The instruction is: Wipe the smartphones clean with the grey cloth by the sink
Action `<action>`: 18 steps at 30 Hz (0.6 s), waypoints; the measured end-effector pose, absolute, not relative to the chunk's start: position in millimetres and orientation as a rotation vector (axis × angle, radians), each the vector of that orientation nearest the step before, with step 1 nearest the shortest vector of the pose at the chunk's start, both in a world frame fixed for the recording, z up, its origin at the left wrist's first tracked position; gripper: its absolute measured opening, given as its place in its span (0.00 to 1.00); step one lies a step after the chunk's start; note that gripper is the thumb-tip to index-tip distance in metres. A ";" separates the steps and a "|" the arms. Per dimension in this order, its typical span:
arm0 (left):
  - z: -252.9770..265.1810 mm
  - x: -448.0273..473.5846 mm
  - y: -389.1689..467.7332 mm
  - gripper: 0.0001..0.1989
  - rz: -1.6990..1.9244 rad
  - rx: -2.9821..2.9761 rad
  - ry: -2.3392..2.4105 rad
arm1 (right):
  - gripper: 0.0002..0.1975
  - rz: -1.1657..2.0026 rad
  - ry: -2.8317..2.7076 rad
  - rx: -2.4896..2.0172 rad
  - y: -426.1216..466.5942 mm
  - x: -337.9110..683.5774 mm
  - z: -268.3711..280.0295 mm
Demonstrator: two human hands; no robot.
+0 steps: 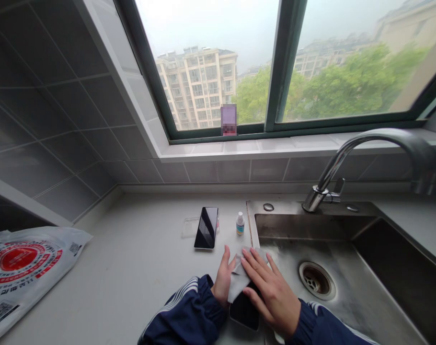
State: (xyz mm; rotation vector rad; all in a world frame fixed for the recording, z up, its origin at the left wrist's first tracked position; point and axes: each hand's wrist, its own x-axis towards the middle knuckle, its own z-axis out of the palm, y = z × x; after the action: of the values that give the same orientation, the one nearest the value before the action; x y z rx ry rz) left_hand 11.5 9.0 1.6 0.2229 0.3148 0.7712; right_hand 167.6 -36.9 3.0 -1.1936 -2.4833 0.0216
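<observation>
Low in the head view, my right hand (270, 292) presses a white wipe (235, 286) onto a dark-screened phone (244, 311). Its fingers lie flat over the cloth, and the wipe covers the phone's upper part. My left hand (223, 278) grips the phone's left side, thumb pointing up; its other fingers are mostly hidden under the phone and wipe. Just beyond my hands stands a small white-capped bottle (240, 224). Left of it a second black phone (206, 228) lies face up, partly over a clear phone case (190, 227).
To the right is a steel sink (286, 249) with a drain (316, 280) and a curved chrome faucet (342, 158). A white plastic bag with red print (34, 268) lies on the counter (131, 254) at far left. A window (218, 48) is behind, with a blurred pinkish item (228, 119) at its lower frame.
</observation>
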 end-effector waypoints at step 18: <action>6.3 10.6 9.8 0.39 0.812 0.238 0.390 | 0.24 0.077 -2.498 -1.031 -38.7 171.4 14.5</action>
State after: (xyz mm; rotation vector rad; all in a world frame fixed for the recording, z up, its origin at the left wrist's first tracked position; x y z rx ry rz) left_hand 10.6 9.8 6.3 0.2380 0.3904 0.8125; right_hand 171.4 -38.7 14.5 -1.0312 -2.4980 0.0767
